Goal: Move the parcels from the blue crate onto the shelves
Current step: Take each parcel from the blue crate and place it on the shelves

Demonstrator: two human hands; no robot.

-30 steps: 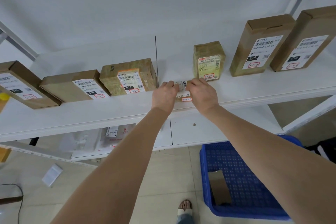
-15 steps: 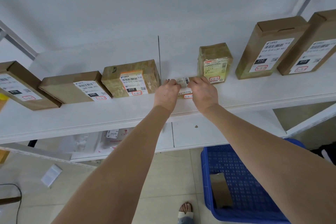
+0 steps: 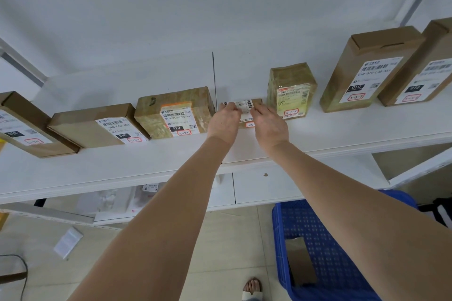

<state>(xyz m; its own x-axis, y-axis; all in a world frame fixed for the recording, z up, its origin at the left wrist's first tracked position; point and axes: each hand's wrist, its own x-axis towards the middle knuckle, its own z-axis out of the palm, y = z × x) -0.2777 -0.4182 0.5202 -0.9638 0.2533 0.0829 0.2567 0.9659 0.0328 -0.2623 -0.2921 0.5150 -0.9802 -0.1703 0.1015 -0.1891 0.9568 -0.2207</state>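
Holding: the left hand [image 3: 223, 121] and the right hand [image 3: 270, 124] grip the small parcel [image 3: 245, 105] by its two ends, with the fingers curled over its top edge.
Small parcel: brown card with a white barcode label wrapped over the top. It is at the upper shelf [image 3: 342, 134], just right of the seam in the board. The hands hide its base, so I cannot tell whether it sits flat.
Left neighbour: a taped box [image 3: 175, 112] lying low with its label facing out, just beside the left hand.
Right neighbour: an upright taped box [image 3: 291, 90] near the right hand, not touching it.
Further left: a flat carton [image 3: 97, 124], then an angled carton [image 3: 22, 124] at the frame edge.
Further right: a tall carton [image 3: 369, 68] leaning back, with another carton [image 3: 423, 68] close against it.
Lower shelf [image 3: 269, 188]: white, with pale bagged packets at its left part.
Blue crate [image 3: 342, 264]: on the floor below the right forearm, with one brown parcel [image 3: 300, 261] lying inside.
Floor: a white packet [image 3: 68, 242] at the left and a sandalled foot [image 3: 253, 287] beside the crate.
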